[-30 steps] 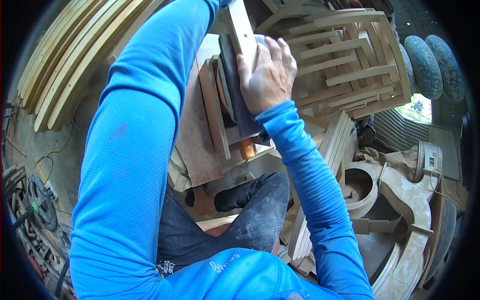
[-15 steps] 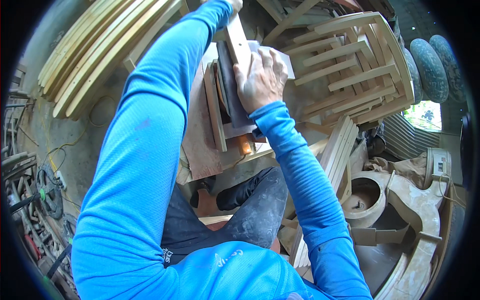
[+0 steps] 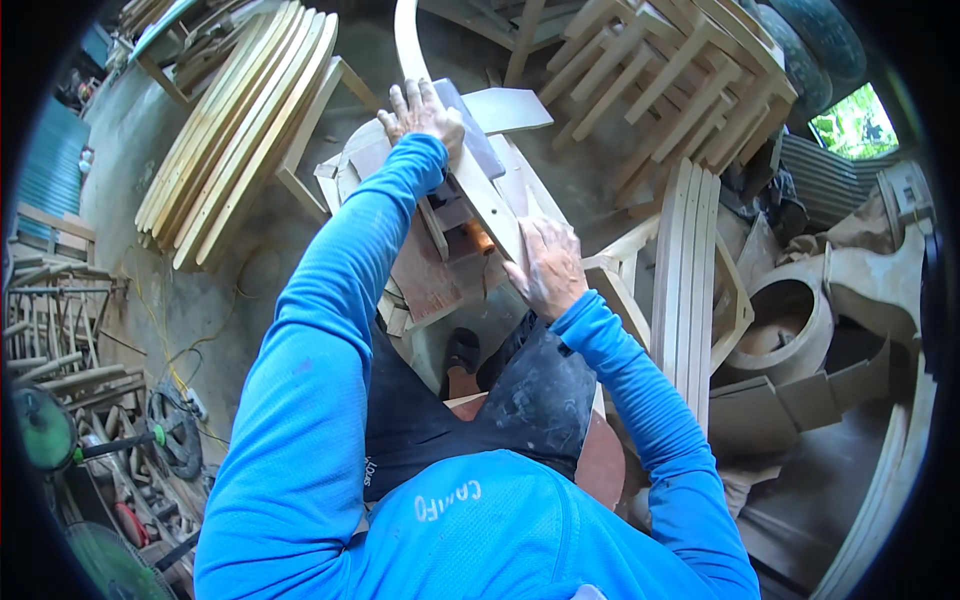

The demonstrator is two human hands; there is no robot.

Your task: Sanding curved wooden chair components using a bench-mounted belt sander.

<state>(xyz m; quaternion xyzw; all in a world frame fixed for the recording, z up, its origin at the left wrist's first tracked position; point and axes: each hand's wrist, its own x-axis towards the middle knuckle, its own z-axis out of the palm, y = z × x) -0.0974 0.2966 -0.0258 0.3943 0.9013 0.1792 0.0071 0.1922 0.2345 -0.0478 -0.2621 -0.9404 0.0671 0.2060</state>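
a stack of curved wooden slats (image 3: 235, 130) leans at upper left; wooden chair frames (image 3: 680, 80) pile at upper right; a green wheel (image 3: 45, 430) sits at lower left.
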